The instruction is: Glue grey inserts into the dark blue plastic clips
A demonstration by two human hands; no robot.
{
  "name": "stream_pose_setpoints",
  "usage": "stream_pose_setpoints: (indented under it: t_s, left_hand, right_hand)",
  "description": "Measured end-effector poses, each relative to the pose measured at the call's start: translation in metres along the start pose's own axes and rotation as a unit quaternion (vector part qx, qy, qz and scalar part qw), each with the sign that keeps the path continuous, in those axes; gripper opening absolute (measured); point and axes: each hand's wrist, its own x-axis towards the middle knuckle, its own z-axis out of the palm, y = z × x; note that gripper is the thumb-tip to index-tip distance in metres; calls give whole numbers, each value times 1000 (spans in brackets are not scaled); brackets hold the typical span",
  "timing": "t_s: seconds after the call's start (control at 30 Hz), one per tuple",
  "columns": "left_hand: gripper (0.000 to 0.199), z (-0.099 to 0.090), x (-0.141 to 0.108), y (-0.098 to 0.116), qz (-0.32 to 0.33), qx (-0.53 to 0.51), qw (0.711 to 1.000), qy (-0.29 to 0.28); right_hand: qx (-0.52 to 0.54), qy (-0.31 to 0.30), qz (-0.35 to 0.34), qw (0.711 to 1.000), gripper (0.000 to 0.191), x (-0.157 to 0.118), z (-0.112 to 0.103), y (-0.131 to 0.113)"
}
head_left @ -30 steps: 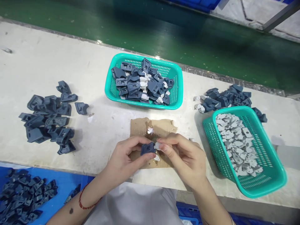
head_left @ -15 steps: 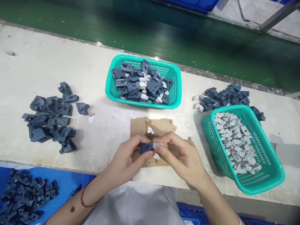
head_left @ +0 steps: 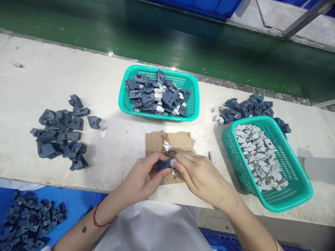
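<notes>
Between finger and thumb, my left hand grips a dark blue-grey plastic part. My right hand is closed on a small light-grey plastic piece that meets the dark part's right end; its fingers hide much of the joint. Below both hands lies a piece of brown cardboard with a wet, shiny patch. A round dark object shows just behind my right fingertips. Another pale piece is visible under the fingers, partly hidden.
A green basket holds dark parts with pale pieces. At right, a tilted green basket contains small grey pieces. Dark parts are heaped at left, at back right and on blue plastic. A small grey cylinder lies beside my right hand.
My right hand has turned over, its back now facing up and its fingers pressed closer around the pale piece. The left hand keeps its hold. The whole view has shifted slightly.
</notes>
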Motion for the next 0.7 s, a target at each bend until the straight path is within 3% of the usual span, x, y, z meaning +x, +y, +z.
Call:
stream_pose_setpoints:
  t_s: [0.2, 0.37, 0.43, 0.53, 0.6, 0.7]
  left_hand:
    - [18, 0, -4, -3, 19, -5, 1000, -9]
    - [14, -4, 1, 18, 58, 42, 997, -24]
    - [17, -12, 14, 30, 90, 84, 992, 30]
    - [24, -30, 47, 46, 115, 137, 969, 171]
    - [36, -41, 71, 54, 124, 176, 952, 220]
    - [50, -52, 92, 61, 147, 294, 926, 185]
  right_hand:
    - [28, 25, 12, 999, 36, -5, 0, -10]
    - [114, 40, 61, 991, 32, -31, -24, -4]
    - [88, 111, 115, 983, 26, -52, -39, 13]
    - [-72, 207, 229, 948, 22, -90, -55, 53]
    - [-142, 175, 281, 933, 26, -111, -58, 81]
    - [-139, 140, 296, 935, 30, -126, -56, 110]
